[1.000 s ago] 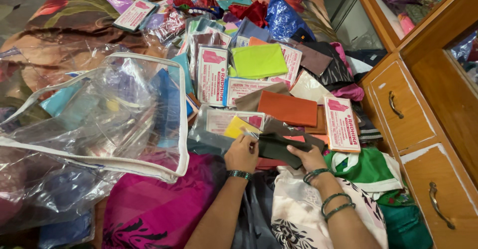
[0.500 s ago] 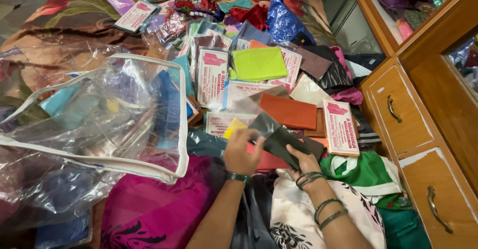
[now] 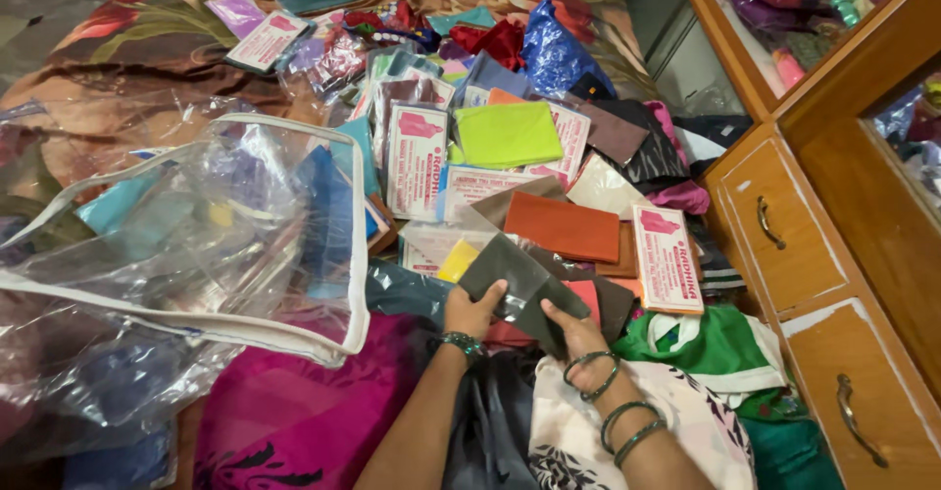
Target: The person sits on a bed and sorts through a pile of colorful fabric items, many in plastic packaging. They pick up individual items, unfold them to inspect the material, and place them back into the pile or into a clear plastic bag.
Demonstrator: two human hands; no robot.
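Both hands hold one dark grey folded cloth packet (image 3: 518,279) wrapped in clear plastic, tilted up above the pile. My left hand (image 3: 472,312) grips its lower left edge with the thumb on top. My right hand (image 3: 578,338) supports its lower right corner from below. Under the packet lie a yellow packet (image 3: 457,260), a red one (image 3: 588,296) and an orange folded cloth (image 3: 563,226). Green bangles ring both wrists.
A large clear zip bag (image 3: 196,245) with blue cloth inside fills the left. Many packed cloth pieces, a lime green one (image 3: 507,133) among them, cover the bed. A wooden drawer unit (image 3: 814,284) stands at the right. Magenta cloth (image 3: 294,402) lies near me.
The dark grey packet has been lifted off the pile and tilted up toward me. My left hand has shifted from its top edge to its lower left side.
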